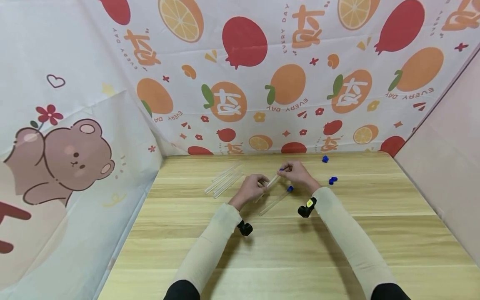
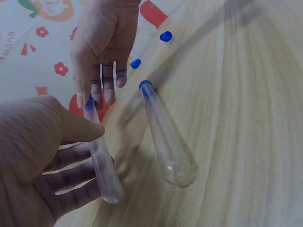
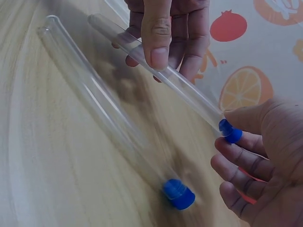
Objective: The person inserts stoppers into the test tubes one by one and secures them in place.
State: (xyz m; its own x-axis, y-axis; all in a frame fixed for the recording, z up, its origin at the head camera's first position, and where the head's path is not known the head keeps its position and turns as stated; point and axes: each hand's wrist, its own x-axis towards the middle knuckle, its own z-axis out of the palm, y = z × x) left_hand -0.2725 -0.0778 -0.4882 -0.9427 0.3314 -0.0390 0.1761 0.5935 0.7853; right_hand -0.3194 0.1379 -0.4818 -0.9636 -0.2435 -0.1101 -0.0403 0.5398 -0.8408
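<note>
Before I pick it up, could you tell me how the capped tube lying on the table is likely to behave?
The capped tube is a smooth clear cylinder lying flat on the wooden table, so a nudge would probably roll it. It looks empty, so likely light. It keeps a straight shape, suggesting stiffness; its glossy wall may be slippery.

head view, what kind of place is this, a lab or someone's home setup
Probably a makeshift recording booth, not a lab: a wooden table is walled in by printed fruit cloth and a cartoon bear sheet. The only lab-like items are clear test tubes and loose blue caps. The left hand and right hand hold one tube.
</note>
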